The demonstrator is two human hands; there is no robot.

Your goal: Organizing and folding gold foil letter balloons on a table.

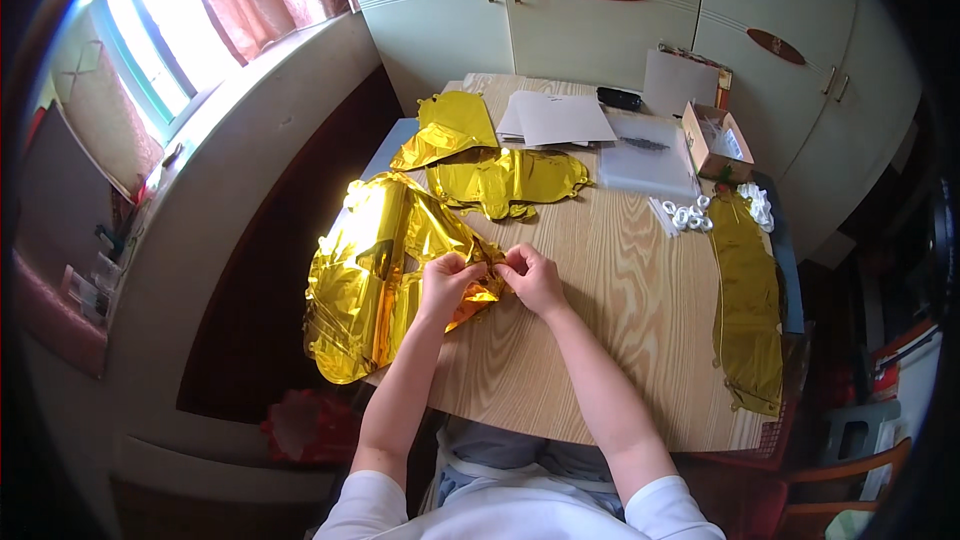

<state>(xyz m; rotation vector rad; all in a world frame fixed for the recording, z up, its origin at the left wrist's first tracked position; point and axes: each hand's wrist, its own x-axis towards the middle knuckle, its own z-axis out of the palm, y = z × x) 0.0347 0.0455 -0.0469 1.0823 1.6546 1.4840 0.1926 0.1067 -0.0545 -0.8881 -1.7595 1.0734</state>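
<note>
A large flat gold foil balloon (345, 315) spreads over the left part of the table and hangs past its front left edge. Both hands pinch its right-hand end in front of me. My left hand (447, 285) is closed on the crumpled foil, fingers pressed together. Close beside it, my right hand (532, 280) grips the same end with thumb and fingertips. Whatever small part lies between the fingertips is too small to make out. Just beyond, another flat gold foil balloon (510, 180) lies on the wood, and a folded gold one (450, 130) rests behind it.
On the wood-grain table (600, 360), a long gold foil balloon (748, 310) lies along the right edge. White ribbon rolls (688, 217) sit near a small cardboard box (718, 140). White paper sheets (560, 120), a clear plastic sheet (645, 155) and a black object (619, 98) are at the back.
</note>
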